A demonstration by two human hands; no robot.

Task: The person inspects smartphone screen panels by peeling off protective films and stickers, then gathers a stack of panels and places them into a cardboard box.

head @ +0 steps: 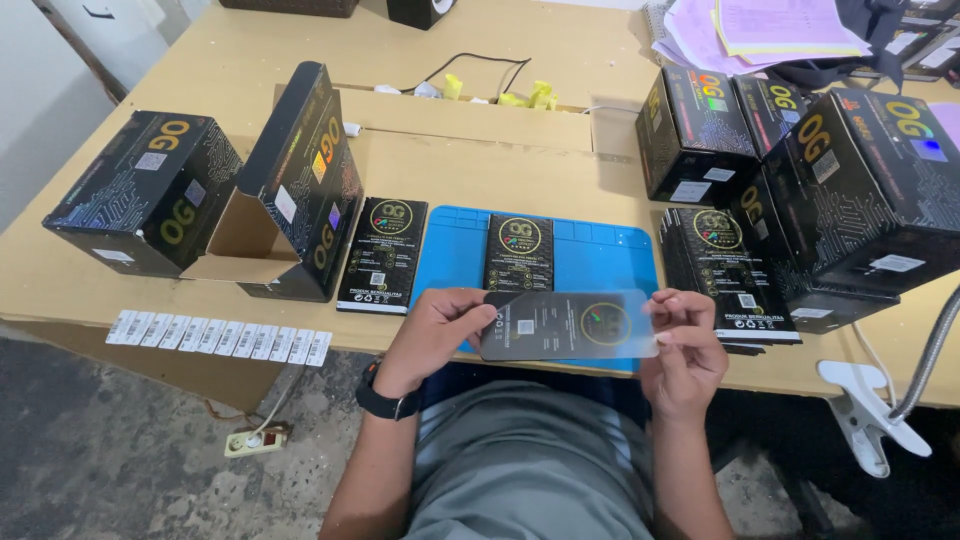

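Both my hands hold a flat black packet in a clear sleeve (pixel 566 325) level over the near table edge. My left hand (pixel 436 330) grips its left end, with a black watch on that wrist. My right hand (pixel 682 345) pinches its right end. Just beyond it a blue work mat (pixel 610 255) lies on the table, with another black packet (pixel 519 252) standing on it. A similar packet (pixel 382 255) lies left of the mat. A stack of the same packets (pixel 725 270) sits to the right of the mat.
Black cartons (pixel 140 190) stand at the left, one open (pixel 300 180). More black cartons (pixel 860 190) are piled at the right. A strip of white labels (pixel 220 337) hangs along the front edge. A white clamp lamp (pixel 870 410) is fixed at right. A cardboard box (pixel 470 115) and papers (pixel 770 30) lie behind.
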